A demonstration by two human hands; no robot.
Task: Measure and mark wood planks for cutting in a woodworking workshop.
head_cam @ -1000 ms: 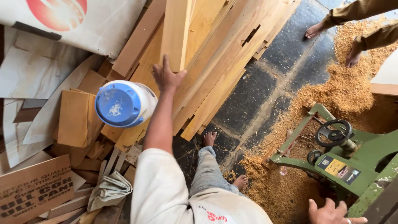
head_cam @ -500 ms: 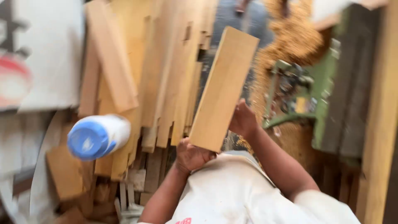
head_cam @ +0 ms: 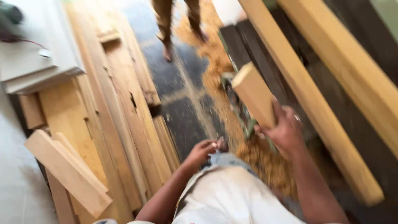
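Swung right since half a second ago: wooden block (head_cam: 253, 94), now gripped by my right hand (head_cam: 286, 132) alone.
Left hand (head_cam: 202, 152) hangs loosely curled, empty, left of the block, near the plank stack (head_cam: 120, 103).

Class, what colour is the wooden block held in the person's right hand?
Pale yellowish tan, bare wood: the wooden block in the right hand, seen in the head view.
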